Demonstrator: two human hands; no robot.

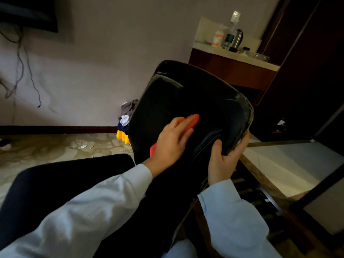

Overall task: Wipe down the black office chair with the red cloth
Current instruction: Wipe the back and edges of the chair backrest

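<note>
Red cloth: lies flat on the padded black backrest, mostly hidden under the left hand. One end shows past the fingertips and a corner shows by the heel of the hand.
Black office chair: fills the centre of the view, with its backrest tilted and its worn, pale-scuffed rim towards the top and right.
Left hand: fingers straight and a little spread, palm down on the cloth, pressing it to the backrest.
Right hand: grips the right edge of the backrest, thumb on the near face and fingers curled round behind the rim.
Sleeves: light blue, coming in from the bottom of the view on both arms.
Dark padded surface: sits low on the left under the left arm. Whether it is the chair's seat cannot be told.
Clothes pile: on the floor just behind the chair's left side, in grey, white, navy and yellow.
Floor: pale floral pattern with small scraps on it.
Worktop: against the far wall, behind the chair to the right. It carries a steel kettle and a white-and-orange cup.
Cables: hang down the wall on the left below a dark screen.
</note>
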